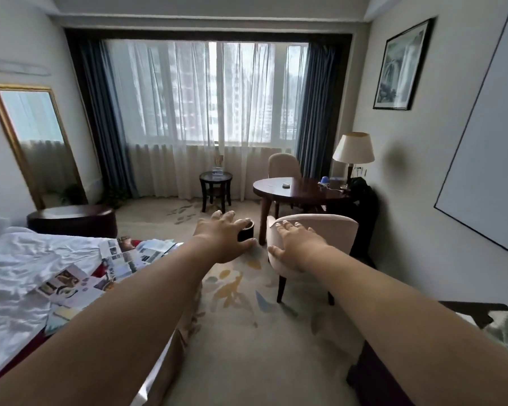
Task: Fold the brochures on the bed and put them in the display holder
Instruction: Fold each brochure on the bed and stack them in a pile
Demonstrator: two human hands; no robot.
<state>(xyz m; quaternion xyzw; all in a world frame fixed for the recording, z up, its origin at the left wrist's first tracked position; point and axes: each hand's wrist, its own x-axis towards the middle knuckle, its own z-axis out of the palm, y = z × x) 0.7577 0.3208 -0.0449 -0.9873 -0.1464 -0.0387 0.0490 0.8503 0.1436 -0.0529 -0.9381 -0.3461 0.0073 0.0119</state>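
Reaching out with both arms, we hold nothing — left hand (pixel 224 236) and right hand (pixel 294 245) are spread flat, fingers apart, over the carpet.

Brochures (pixel 116 265) lie unfolded across the bed (pixel 18 273) corner, scattered at mixed angles with no shared long axis; the display holder (pixel 217 171) waits on the far side table (pixel 216 183) — seemingly all work remains.

Ahead of you a round dark table (pixel 299 190) sits by the right wall, a lamp (pixel 353 150) at its far right edge, a pale chair (pixel 311 244) just before it, a gilt mirror (pixel 35 142) leaning left.
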